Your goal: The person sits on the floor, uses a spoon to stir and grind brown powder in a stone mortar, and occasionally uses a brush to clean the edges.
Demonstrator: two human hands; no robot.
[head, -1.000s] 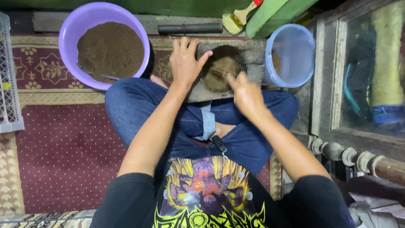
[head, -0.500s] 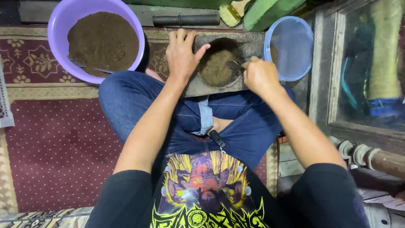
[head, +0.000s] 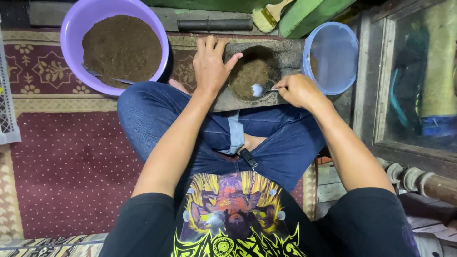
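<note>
A grey stone mortar [head: 285, 52] lies across my crossed legs, its round hollow filled with brown powder [head: 250, 74]. My left hand [head: 212, 66] rests flat on the mortar's left end, fingers spread. A metal spoon [head: 261, 90] is gripped in my right hand [head: 297, 90], with its bowl lying at the lower rim of the powder-filled hollow.
A purple basin [head: 76, 28] of brown powder with a metal utensil stands at upper left. A pale blue plastic container [head: 333, 57] sits right of the mortar. A dark cylindrical pestle [head: 214, 24], a brush [head: 266, 14] and a green board lie behind. Wooden frame at right, patterned red carpet below.
My right hand has shifted down and now holds the spoon with its bowl visible at the hollow's lower edge. My left hand stays on the mortar. The view shifted slightly.
</note>
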